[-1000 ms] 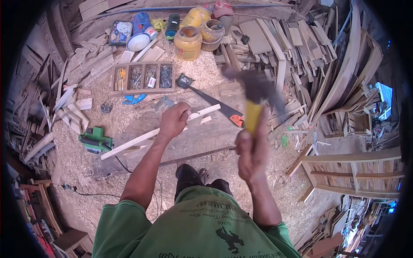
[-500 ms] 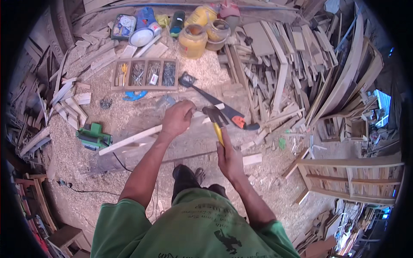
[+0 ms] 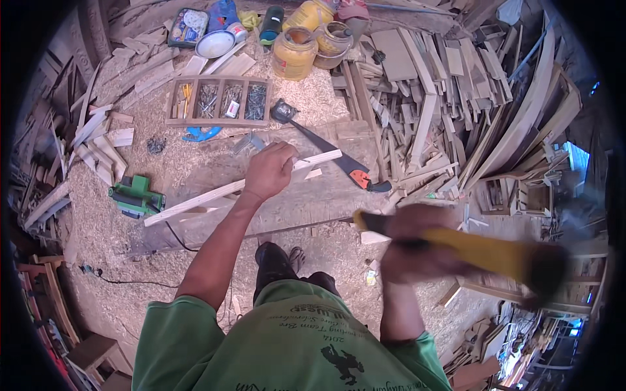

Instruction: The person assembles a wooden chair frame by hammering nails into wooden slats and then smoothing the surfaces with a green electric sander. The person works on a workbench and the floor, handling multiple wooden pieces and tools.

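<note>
My left hand (image 3: 268, 171) is closed in a pinch over a pale wooden strip (image 3: 202, 199), near its right end. A thin nail (image 3: 302, 160) shows at the fingertips, though it is very small. The strip slants across a worn plank bench (image 3: 280, 215), with other pale pieces under it. My right hand (image 3: 417, 251) grips a claw hammer (image 3: 486, 252) by its yellow and black handle, held up to the right, well away from the strip. Motion blurs the hammer's dark head. Just beyond the strip's right end lies a handsaw (image 3: 326, 146) with an orange and black handle.
A wooden compartment box (image 3: 218, 122) of nails and pencils lies beyond my left hand. A green power planer (image 3: 137, 197) sits at left with its cord. Yellow tubs (image 3: 295, 57) stand at the back. Stacked offcuts (image 3: 417, 124) fill the right; shavings cover the ground.
My right hand has swung the hammer from beside my left hand out to the right and closer to the camera. My left hand stays at the strip.
</note>
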Tool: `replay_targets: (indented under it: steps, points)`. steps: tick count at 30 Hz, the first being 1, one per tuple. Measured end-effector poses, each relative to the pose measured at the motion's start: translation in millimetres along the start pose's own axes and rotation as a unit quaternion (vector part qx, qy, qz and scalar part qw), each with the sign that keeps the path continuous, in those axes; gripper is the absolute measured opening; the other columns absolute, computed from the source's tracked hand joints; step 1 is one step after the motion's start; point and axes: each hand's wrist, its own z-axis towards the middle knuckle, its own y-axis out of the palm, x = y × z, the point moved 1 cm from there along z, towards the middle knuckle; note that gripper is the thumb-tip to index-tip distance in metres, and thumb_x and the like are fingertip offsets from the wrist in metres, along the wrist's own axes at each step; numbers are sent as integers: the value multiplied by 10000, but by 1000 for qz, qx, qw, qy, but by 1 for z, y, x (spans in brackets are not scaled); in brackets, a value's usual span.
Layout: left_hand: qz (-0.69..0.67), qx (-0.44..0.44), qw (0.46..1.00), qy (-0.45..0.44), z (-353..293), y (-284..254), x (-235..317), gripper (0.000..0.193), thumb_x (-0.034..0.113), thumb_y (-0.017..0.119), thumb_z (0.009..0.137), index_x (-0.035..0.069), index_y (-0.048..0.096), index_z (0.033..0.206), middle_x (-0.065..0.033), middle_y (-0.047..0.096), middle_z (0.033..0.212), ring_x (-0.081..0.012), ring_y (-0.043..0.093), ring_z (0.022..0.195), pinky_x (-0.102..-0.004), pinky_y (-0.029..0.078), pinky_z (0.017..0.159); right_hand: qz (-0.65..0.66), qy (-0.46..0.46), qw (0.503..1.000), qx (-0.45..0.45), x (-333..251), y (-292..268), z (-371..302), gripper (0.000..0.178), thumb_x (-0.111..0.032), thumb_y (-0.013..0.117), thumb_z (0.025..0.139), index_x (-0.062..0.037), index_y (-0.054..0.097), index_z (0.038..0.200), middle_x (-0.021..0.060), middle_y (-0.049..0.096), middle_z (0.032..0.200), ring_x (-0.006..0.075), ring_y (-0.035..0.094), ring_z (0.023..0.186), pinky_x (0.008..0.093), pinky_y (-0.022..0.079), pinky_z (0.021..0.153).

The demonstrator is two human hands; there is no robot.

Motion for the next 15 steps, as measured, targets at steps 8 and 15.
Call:
replay_targets:
  steps: [8,15]
  points:
    - [65,19,997,42,-4,0,9,153,38,674,856,70,648,1004,-133,656,983,-384,655,1000,-518,547,844,-200,266,919,-210,85,18,-73,704,-143,526,1128,-233,223,1756,271,653,741,458,665,616,538,479,587]
    - [120,184,975,29,-11,-28,25,180,39,692,833,67,649,1005,-152,636,957,-392,637,936,-510,542,837,-263,197,910,-254,118,16,-96,715,-148,540,1123,-255,225,1755,261,655,697,475,658,598,556,464,554]
